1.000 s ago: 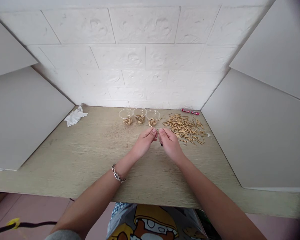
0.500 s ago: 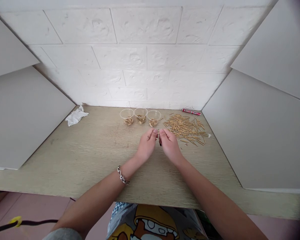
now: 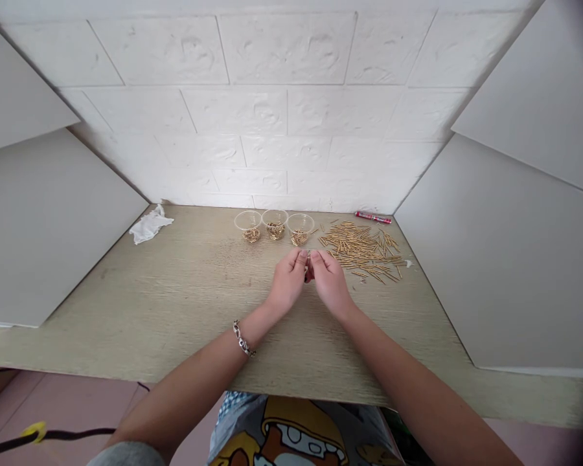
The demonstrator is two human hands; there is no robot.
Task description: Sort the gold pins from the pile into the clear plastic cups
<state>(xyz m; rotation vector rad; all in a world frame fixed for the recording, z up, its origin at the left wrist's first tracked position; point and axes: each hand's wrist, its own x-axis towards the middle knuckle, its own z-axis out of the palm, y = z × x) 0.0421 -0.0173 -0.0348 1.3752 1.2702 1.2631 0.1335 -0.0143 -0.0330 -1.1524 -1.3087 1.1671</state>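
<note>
My left hand (image 3: 288,277) and my right hand (image 3: 328,278) meet above the table, thumbs nearly touching. Both are closed in a pinch around something small between the fingertips, too tiny and covered to make out. Just to the right lies a loose pile of thin gold-coloured metal pins (image 3: 357,244). Behind my hands stand three clear plastic cups: a left cup (image 3: 248,221), a middle cup (image 3: 274,219) and a right cup (image 3: 300,224). Each has small gold-coloured metal pieces at its bottom.
A red marker-like tube (image 3: 373,217) lies by the wall behind the pile. Crumpled white tissue (image 3: 150,224) is at the far left of the table (image 3: 175,310). Tiny bits are scattered left of my hands. Grey panels close in both sides.
My hands stay together in the same place, with the fingers shifting slightly and the fingertips drawing a little closer. The cups and pile have not changed.
</note>
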